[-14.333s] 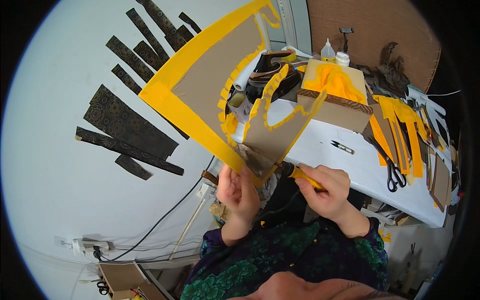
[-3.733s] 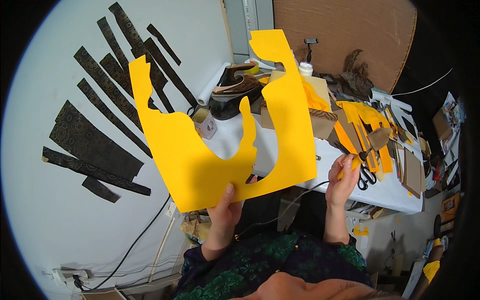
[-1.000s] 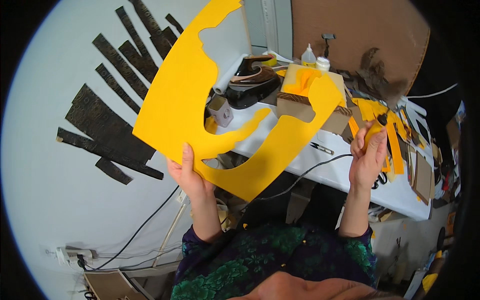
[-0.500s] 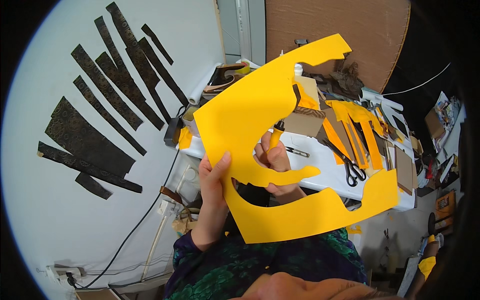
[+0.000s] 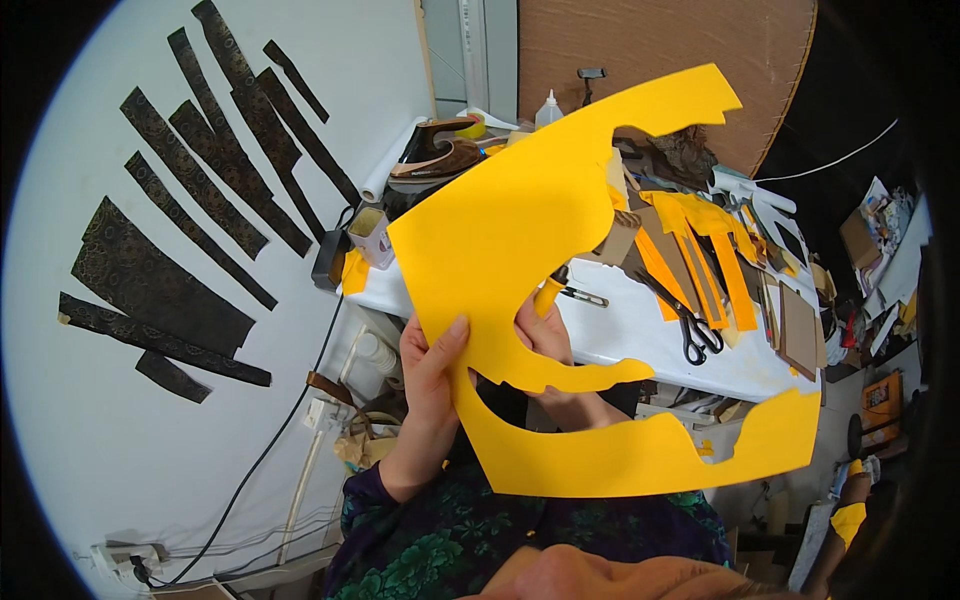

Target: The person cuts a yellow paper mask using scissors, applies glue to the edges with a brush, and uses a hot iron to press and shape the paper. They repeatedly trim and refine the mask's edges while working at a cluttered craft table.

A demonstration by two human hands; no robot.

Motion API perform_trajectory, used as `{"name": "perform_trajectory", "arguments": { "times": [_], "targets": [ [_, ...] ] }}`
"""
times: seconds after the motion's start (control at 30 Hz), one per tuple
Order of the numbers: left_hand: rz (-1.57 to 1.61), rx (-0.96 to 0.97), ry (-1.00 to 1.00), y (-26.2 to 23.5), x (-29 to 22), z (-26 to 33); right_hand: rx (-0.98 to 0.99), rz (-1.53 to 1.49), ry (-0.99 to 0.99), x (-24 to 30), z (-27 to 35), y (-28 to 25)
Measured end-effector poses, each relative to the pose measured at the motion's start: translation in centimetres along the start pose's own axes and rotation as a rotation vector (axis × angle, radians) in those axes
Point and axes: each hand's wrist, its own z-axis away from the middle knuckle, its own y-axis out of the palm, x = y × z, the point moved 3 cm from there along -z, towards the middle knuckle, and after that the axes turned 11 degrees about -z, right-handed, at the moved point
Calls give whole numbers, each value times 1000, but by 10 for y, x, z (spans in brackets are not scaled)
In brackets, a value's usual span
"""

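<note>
The left hand grips one yellow panel, the right hand one yellow-handled tool.

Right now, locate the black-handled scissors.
In the head view, the black-handled scissors lie right of centre on the white table, among the orange strips.

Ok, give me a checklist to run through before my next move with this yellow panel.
1. Left hand gripping the yellow panel: ok, thumb on its front face.
2. Right hand holding the yellow-handled tool: ok, seen through the cutout.
3. Tool's far end in sight: not ok, hidden behind the panel.
4. Black scissors apart from both hands: ok, lying on the table.
5. Iron switched off: cannot tell.
</note>
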Motion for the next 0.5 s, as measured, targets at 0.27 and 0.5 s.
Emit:
{"name": "perform_trajectory", "arguments": {
  "times": [0.27, 0.5],
  "targets": [
    [-104, -69, 96, -10, 4, 4, -93, -51, -43, 3, 5, 17],
    [-124, -95, 186, -5, 8, 3, 69, -70, -55, 0, 6, 6]
  ]
}}
